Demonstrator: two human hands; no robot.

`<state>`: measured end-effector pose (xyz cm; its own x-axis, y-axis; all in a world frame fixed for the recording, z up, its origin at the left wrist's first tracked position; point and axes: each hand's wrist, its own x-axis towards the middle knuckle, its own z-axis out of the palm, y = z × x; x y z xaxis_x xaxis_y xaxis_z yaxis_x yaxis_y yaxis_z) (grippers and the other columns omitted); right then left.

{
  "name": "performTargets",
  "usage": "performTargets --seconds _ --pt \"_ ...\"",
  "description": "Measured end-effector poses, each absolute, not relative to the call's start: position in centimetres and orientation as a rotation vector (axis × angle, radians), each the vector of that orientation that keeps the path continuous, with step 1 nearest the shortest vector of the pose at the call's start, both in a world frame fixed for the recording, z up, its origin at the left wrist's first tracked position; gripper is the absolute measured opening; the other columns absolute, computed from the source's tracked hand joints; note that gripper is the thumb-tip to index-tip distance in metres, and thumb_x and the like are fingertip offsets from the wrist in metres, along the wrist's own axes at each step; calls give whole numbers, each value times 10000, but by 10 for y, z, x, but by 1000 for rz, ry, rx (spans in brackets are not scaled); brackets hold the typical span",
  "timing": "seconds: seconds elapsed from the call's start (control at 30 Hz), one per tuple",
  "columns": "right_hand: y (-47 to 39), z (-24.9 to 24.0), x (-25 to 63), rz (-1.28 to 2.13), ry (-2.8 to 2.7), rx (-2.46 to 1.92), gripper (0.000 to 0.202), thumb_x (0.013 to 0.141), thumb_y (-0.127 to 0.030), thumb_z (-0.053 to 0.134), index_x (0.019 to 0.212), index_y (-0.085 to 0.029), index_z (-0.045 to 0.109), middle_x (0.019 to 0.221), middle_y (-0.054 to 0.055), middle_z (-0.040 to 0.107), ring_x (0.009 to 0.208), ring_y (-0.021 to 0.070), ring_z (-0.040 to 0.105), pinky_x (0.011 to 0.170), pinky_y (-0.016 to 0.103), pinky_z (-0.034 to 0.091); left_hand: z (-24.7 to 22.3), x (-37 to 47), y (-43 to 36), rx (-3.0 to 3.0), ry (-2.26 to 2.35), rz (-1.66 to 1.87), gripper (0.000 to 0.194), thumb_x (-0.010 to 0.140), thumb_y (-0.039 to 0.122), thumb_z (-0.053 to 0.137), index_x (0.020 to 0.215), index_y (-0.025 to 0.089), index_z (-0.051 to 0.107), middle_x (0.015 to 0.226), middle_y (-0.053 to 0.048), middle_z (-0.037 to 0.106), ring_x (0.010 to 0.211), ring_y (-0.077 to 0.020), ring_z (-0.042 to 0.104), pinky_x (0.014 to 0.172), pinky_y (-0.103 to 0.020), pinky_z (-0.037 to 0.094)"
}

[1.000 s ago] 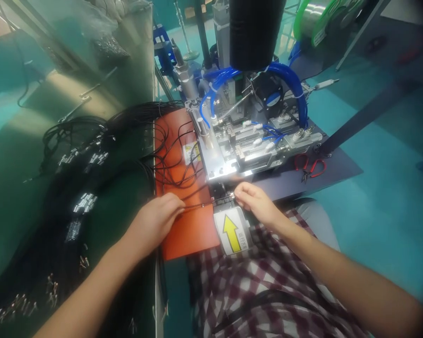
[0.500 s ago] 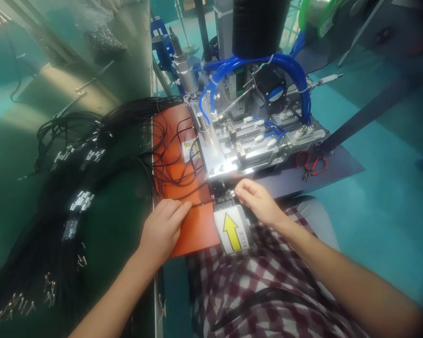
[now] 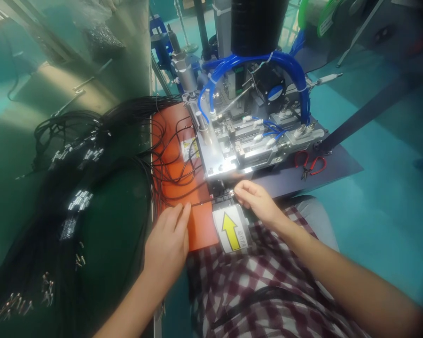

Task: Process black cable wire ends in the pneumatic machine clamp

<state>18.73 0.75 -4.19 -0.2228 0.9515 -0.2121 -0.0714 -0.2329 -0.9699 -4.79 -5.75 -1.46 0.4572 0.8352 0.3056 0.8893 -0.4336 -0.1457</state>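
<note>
R hand (image 3: 252, 199): grip pinches end of blk. cable (image 3: 200, 204) at near edge of pneumatic machine (image 3: 254, 155). L hand (image 3: 169, 239): at same cable, over orange plate (image 3: 203, 227); cannot tell if grip is pressed together. Cable spans btwn hands, just beyond yellow-arrow label (image 3: 229, 230). Red-handled pliers (image 3: 310, 164) lie beside machine.

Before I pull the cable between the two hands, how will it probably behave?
The cable is probably floppy, since similar cables nearby curve in loose loops. It looks thin, so it is likely light. It might snag, because other strands cross on the orange plate.
</note>
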Motion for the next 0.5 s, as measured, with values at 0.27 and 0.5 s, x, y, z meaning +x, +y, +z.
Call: performTargets --seconds 0.27,0.5 --pt "6 -47 191 1526 -1248 -1235 341 929 -447 415 714 -200 508 591 -45 459 505 105 375 506 252 331 -17 -47 -58 -2404 -1533 -356 466 863 90 475 1322 166 491 1091 -142 611 1020 -291 542 876 -445 501" --pt "5 -49 185 1377 -1393 -1256 272 934 -328 449 689 -216 416 639 -50 397 587 118 375 562 257 330 -17 -47 -57 -2408 -1549 -375 478 862 84 482 1329 185 483 1079 -118 614 1009 -279 554 873 -422 500"
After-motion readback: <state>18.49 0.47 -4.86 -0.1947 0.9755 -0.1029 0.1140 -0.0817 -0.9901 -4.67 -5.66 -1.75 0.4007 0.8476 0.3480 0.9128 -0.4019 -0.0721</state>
